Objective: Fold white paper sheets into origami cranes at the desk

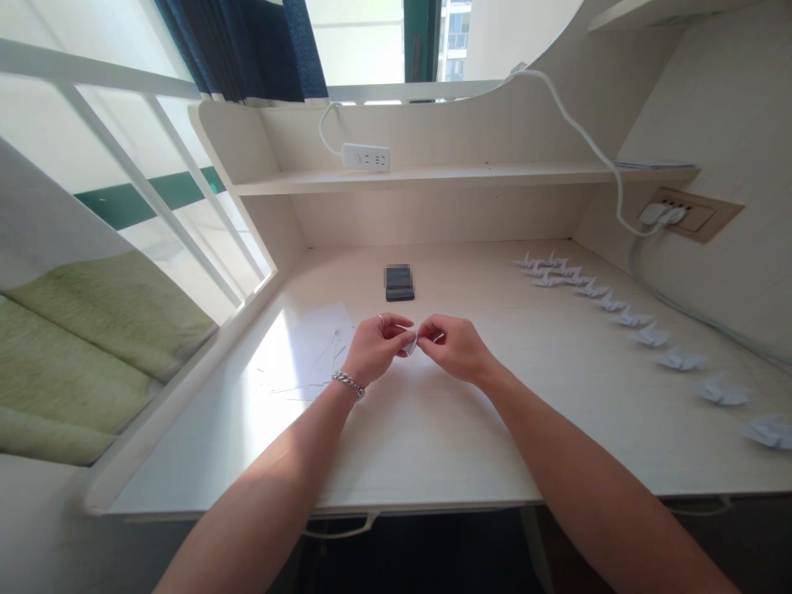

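Between my two hands, above the middle of the desk, is a small piece of folded white paper (410, 346). My left hand (379, 345), with a ring and a chain bracelet, pinches it between thumb and fingers. My right hand (454, 345) is closed at its right edge, thumb against forefinger. The fingers hide much of the paper, so its exact shape is unclear. To the left lie white paper sheets (327, 322) with thin strips or scraps on them. Along the right side runs a row of several folded white paper cranes (632, 317).
A dark, partly blurred phone-like object (399, 285) lies beyond my hands. A raised shelf (433, 175) spans the back, holding a white power strip (366, 157). A white cable (582, 128) hangs down to a wall socket (696, 216) at right. White railing (179, 153) borders the left.
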